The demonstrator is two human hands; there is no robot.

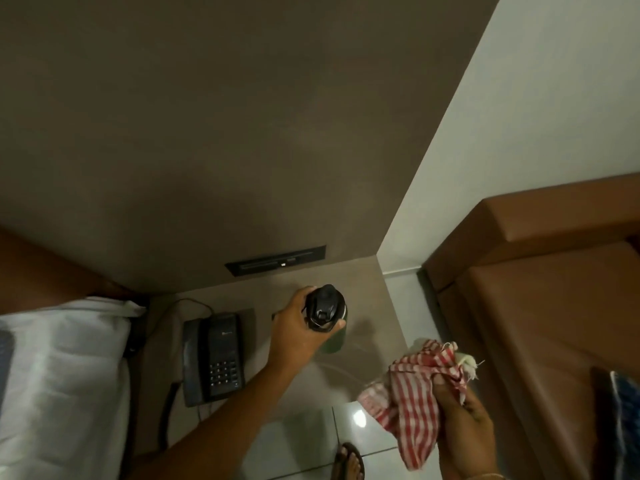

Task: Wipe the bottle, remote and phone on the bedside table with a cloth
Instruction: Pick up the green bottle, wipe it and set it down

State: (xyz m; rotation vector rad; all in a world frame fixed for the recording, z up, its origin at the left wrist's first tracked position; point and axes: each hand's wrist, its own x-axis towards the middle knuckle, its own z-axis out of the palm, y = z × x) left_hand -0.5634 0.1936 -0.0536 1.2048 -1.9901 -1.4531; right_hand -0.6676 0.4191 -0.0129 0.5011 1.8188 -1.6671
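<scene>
Within left hand [294,337], bottle [325,315], upright

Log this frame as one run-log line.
left hand: grips bottle top | right hand: holds cloth | phone: on table

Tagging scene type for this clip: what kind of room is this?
Likely a hotel bedroom: a corded desk phone on a bedside table, a white-sheeted bed, and a brown padded sofa.
</scene>
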